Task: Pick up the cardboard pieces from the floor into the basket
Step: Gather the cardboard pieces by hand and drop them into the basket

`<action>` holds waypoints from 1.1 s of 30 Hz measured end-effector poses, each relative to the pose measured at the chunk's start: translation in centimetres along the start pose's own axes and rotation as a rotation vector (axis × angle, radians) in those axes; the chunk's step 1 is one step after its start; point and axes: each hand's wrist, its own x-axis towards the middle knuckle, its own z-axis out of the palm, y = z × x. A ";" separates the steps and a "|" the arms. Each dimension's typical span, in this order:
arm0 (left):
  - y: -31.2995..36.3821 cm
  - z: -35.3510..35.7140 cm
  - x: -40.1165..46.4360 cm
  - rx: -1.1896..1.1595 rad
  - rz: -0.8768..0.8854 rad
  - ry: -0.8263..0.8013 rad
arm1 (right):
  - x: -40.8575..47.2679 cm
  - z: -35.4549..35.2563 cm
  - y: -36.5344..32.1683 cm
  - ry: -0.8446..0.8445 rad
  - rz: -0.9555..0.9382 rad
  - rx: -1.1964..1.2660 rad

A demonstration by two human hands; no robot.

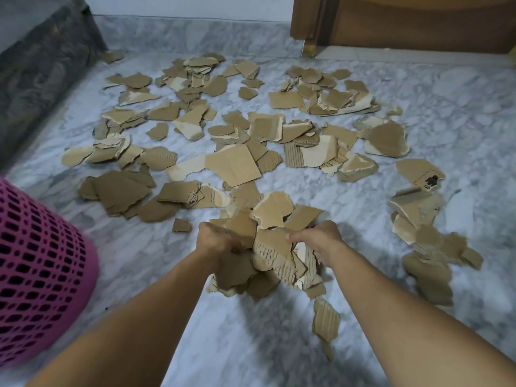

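Both hands are closed on one loose bundle of cardboard pieces (275, 247) — left hand (215, 241) clamps the left side, right hand (317, 237) pinches the top right edge. I see the bundle held up off the marble floor (223, 331), just in front of me.

Basket (39, 275) is the pink mesh one at my lower left, near the left forearm but apart from it. Only its side wall is in view, so I can't tell where the opening faces or how full it is.

Most of the pile (231, 141) is not yet picked up — scraps spread from the middle of the floor out toward the wooden furniture (405, 23) and the dark upholstered piece (42, 65) on the left. More scraps lie along the right side (430, 241).

Risks as I judge them:
- Grip is on the edges only; lower scraps hang loose. One corrugated strip (325, 319) below the bundle looks either dangling or already on the floor, can't tell which. A quick swing left would likely shed pieces.
- Stack is uneven and slippery, sheets may slide out from the middle.
- Basket mouth is out of view, so aiming the drop is guesswork and pieces could hit the rim and scatter.
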 end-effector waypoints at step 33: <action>12.8 -15.8 -14.3 -0.094 0.209 0.226 | -14.6 -4.3 -14.8 -0.161 -0.328 0.068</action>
